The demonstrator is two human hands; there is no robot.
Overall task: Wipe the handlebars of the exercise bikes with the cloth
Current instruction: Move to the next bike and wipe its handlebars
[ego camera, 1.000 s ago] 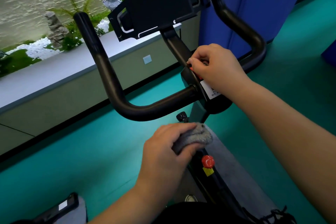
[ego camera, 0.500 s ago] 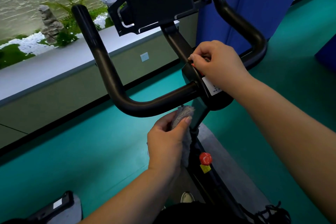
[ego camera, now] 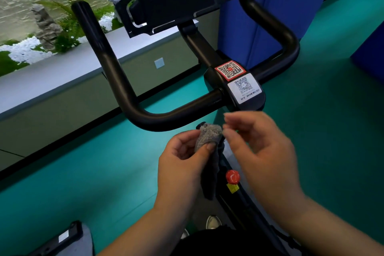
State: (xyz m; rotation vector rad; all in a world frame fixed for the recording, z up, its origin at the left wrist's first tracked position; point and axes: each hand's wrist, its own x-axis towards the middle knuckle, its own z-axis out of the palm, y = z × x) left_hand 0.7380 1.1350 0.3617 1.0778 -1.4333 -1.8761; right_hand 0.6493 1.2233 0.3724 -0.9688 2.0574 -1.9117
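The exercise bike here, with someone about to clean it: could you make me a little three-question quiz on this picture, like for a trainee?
1. True or false: the left hand holds the grey cloth.
2. Where is the cloth compared with the black handlebar? A) wrapped round it B) just below it, not touching C) lying on the floor
3. Fill in: the knob on the bike frame below the hands is coloured ____.

Key: 1 true. 2 B. 3 red. The right hand hovers beside the cloth, fingers loosely bent; whether they touch it cannot be told.
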